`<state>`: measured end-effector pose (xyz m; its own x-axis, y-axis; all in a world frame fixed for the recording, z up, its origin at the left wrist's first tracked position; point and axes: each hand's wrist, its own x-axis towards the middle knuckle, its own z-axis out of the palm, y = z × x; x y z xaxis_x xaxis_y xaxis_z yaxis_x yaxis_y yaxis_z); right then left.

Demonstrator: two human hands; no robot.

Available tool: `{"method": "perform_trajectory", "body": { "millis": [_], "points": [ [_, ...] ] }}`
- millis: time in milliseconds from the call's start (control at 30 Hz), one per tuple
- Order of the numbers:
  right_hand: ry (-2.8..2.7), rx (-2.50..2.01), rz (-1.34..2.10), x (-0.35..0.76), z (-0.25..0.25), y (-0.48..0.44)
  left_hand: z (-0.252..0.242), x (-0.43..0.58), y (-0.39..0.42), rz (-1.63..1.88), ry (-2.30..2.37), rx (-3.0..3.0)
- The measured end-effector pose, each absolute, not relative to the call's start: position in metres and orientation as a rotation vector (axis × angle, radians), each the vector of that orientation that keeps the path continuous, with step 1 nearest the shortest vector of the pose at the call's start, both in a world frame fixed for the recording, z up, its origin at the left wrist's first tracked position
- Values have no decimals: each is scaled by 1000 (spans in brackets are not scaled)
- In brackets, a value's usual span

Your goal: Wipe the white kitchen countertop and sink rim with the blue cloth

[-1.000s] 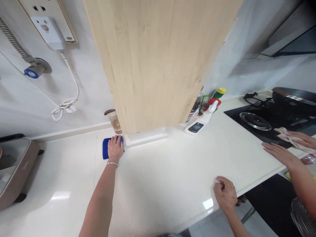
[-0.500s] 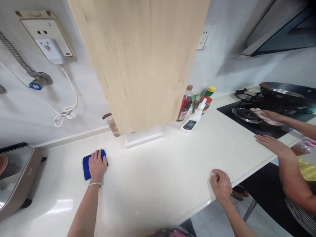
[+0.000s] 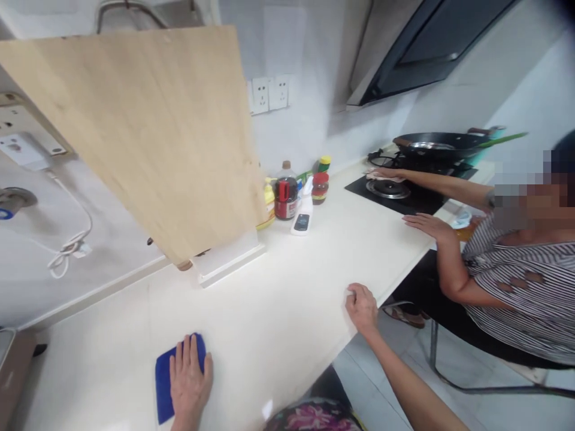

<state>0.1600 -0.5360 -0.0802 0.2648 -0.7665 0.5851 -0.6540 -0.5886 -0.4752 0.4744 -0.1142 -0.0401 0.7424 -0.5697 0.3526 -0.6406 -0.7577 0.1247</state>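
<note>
My left hand (image 3: 189, 378) lies flat, fingers together, pressing a blue cloth (image 3: 164, 378) onto the white countertop (image 3: 278, 293) near its front edge. My right hand (image 3: 362, 306) is curled with its fingers closed and rests on the counter's front edge, holding nothing. A light wooden cabinet (image 3: 148, 143) hangs over the counter behind the cloth.
Sauce bottles (image 3: 284, 193) and a white spray bottle (image 3: 303, 211) stand by the wall. Another person in a striped shirt (image 3: 521, 287) leans one hand (image 3: 429, 224) on the counter and wipes the black hob (image 3: 404, 194) with the other; a wok (image 3: 433, 143) sits there.
My left hand has dragged the blue cloth from the wall under the cabinet toward the counter's front edge. The view has swung right, bringing the other person into sight.
</note>
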Motion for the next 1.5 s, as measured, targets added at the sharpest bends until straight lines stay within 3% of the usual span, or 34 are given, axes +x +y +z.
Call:
{"method": "perform_trajectory", "body": {
  "millis": [600, 1067, 1333, 1500],
  "points": [
    [1372, -2188, -1257, 168, -76, -537, -36, 345, -294, 451, -1999, 2120],
    [1235, -1997, -1252, 167, -57, -533, -47, 296, -393, 233, -1959, 2008],
    [1238, -1785, -1315, 133, -42, -552, -38, 261, -499, -25, -1955, 1963],
    [1143, -1913, -1278, 142, -23, -551, -26, 281, -517, -201, -1929, 1823]
  ]
}}
